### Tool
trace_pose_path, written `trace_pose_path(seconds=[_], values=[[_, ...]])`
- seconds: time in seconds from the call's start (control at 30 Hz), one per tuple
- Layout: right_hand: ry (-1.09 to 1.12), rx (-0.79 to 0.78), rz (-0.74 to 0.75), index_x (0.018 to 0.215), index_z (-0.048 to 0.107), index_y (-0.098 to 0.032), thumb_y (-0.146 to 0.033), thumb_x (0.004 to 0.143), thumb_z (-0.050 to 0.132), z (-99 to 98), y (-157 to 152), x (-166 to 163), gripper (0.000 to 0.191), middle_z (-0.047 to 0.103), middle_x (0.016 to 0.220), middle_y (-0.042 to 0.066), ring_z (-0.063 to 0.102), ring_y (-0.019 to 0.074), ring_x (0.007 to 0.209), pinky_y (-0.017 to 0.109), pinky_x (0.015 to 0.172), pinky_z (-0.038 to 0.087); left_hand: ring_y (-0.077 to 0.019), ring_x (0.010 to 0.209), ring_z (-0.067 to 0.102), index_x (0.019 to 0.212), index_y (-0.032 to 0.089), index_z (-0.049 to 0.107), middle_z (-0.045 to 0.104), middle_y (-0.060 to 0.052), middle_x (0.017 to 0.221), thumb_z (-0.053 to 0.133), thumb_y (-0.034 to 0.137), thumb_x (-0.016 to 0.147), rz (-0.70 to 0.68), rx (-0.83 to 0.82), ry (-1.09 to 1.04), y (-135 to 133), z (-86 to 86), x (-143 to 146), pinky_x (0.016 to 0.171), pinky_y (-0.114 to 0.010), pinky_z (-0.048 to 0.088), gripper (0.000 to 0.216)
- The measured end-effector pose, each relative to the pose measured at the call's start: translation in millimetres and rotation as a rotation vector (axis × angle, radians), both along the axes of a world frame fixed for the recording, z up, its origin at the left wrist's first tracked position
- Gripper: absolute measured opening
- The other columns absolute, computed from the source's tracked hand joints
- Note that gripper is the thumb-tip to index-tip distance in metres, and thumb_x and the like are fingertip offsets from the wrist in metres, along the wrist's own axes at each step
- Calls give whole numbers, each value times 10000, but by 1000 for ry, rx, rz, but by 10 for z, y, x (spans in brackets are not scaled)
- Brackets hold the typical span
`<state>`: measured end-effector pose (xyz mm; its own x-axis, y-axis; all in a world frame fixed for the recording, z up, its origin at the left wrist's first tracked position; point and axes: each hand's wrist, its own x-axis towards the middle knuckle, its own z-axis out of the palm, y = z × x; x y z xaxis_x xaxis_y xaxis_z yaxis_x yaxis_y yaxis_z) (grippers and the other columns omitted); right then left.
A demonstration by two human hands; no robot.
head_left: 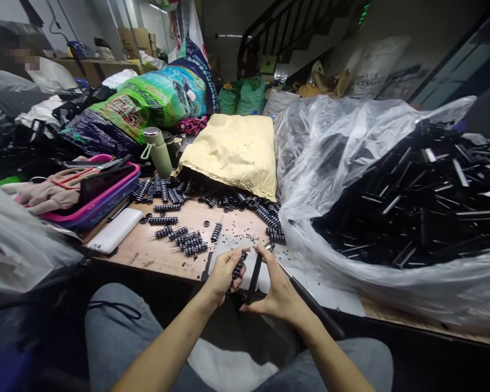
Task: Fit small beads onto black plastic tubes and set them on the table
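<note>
My left hand [224,272] is closed around a black ribbed roller [239,265] with pale markings, held tilted over the table's front edge. Just to its right, my right hand [275,286] spans a flat black strip [254,277] lengthwise, index finger at the top end and thumb near the bottom. A tool with a metal shaft and black handle [314,309] runs alongside the right hand; whether that hand grips it is hidden. Under both hands lies a whitish board [228,243]. More ribbed rollers [191,239], some with thin pins sticking out, lie on the table to the left.
A large clear plastic bag [310,179] of black parts [416,201] fills the right side. Behind the rollers sits a cream sack [232,149]. A green flask [158,152], pink basket [133,177] with scissors [75,177], and white flat case [116,231] stand left. Tiny rings dot the tabletop.
</note>
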<state>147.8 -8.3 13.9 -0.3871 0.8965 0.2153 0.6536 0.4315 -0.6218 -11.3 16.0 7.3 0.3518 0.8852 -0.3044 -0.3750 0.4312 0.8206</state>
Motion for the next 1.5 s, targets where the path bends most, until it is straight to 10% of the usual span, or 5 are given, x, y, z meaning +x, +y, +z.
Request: trace_pose_path(seconds=[0.33, 0.77, 1.0, 1.2, 1.5], values=[[113, 73, 115, 1358, 119, -169, -505, 502, 749, -8, 54, -38, 1114, 273, 1371, 159, 264, 275, 1281, 427, 1060, 259, -71, 461, 503, 884, 123, 635, 562, 12, 588, 625, 363, 684, 232, -15, -3, 51, 10, 227, 445, -180, 396, 312], [173, -96, -23, 1314, 201, -151, -263, 451, 753, -105, 60, -121, 1030, 331, 1304, 151, 326, 266, 1233, 405, 1029, 301, -109, 465, 541, 895, 100, 598, 554, -23, 552, 522, 390, 756, 94, -115, 143, 44, 6, 255, 492, -226, 449, 331], [-17, 37, -196, 1319, 214, -113, -182, 604, 602, -374, 69, -179, 817, 362, 1291, 178, 338, 271, 1220, 436, 1002, 317, -209, 958, 506, 1232, 160, 472, 525, -114, 1009, 513, 179, 770, 46, 735, 908, -78, -299, 224, 861, -381, 418, 464], [-528, 50, -565, 1062, 506, -147, -319, 767, 541, -352, -29, 321, 344, 531, 1097, 159, 474, 310, 1048, 440, 821, 403, -197, 905, 518, 1149, 136, 517, 583, -108, 965, 382, 68, 834, -153, 1234, 1339, -5, -471, 55, 763, -345, 429, 350], [-251, -206, -516, 774, 429, -213, -407, 915, 171, -17, -400, 465, 352, 525, 581, -5, 521, 149, 527, 237, 525, 351, -211, 983, 524, 1149, 166, 512, 621, -93, 1024, 385, 64, 830, -100, 1422, 1545, 22, -464, -41, 843, -428, 347, 358]])
